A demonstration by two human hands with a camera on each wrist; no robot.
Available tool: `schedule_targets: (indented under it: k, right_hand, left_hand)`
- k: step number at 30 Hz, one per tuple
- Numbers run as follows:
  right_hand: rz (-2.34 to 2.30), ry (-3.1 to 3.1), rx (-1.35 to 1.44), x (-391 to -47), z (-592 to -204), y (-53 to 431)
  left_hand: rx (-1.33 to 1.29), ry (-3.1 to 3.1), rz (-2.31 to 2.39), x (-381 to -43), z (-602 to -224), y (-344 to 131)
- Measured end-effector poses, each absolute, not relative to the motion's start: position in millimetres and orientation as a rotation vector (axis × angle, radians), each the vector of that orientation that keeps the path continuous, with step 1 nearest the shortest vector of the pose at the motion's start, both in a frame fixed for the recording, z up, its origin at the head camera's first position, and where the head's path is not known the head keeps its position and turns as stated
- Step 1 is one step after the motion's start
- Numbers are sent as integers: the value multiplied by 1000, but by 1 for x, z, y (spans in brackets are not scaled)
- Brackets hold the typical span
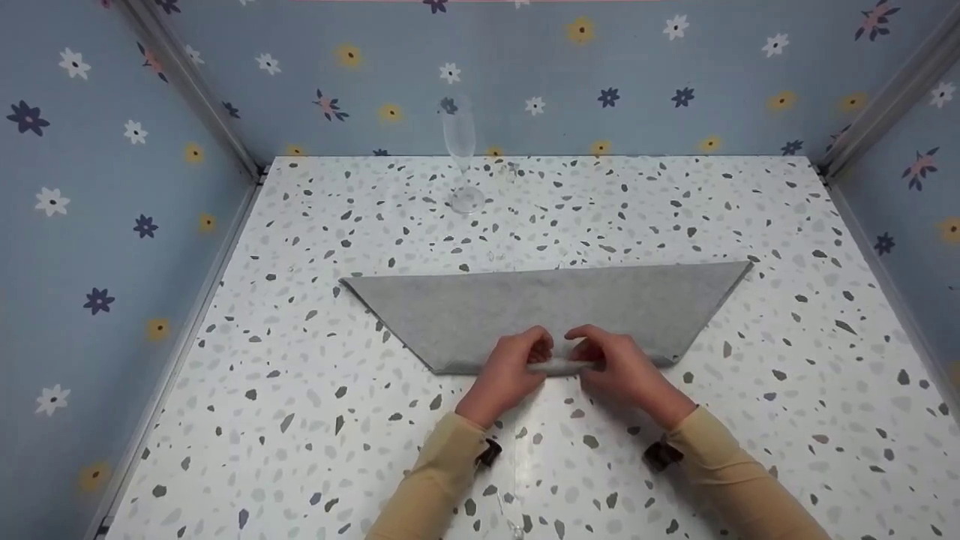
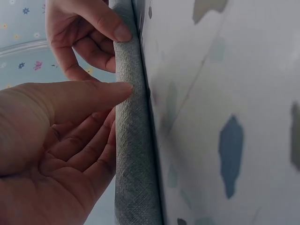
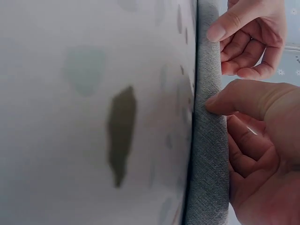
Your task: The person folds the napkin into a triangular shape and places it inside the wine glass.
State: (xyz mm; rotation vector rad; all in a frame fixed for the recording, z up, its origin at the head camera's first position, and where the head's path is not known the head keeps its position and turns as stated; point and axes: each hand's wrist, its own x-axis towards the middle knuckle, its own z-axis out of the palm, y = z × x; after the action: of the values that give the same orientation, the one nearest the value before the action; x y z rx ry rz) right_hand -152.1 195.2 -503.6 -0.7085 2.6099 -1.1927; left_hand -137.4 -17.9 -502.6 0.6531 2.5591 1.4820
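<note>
A grey cloth (image 1: 480,307) lies folded on the table, with a long straight far edge and slanted sides that narrow toward the person. Its near edge is rolled into a thick band, seen up close in the left wrist view as a woven roll (image 2: 136,159). My left hand (image 1: 514,367) pinches this roll near its middle, thumb on the near face and fingers curled over behind. Just to the right, my right hand (image 1: 619,367) grips the same roll in a mirrored way. Parts of the fingers are hidden behind the roll in both wrist views.
A clear stemmed glass (image 1: 465,196) stands upright beyond the cloth, close to the back wall. The white speckled table (image 1: 300,450) is bordered by blue flowered panels (image 1: 525,45) at the back and both sides. Tan sleeves (image 1: 431,480) cover the forearms.
</note>
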Motion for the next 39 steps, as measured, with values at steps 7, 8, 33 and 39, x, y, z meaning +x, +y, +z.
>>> schedule_targets:
  k: [7,8,33,39]
  right_hand:
    - [-1230,2515,-631,-159,-499,197]
    - [-1238,2502,-625,-160,-499,197]
    - [-1407,2594,-686,-152,-497,199]
    - [-1399,2567,-718,-149,-499,200]
  left_hand:
    - [646,2583,1498,-139,-504,-12]
    - [638,2582,1502,-139,-505,-12]
    - [604,2517,1517,-156,-508,-15]
    - [579,2514,1480,-159,-507,-15]
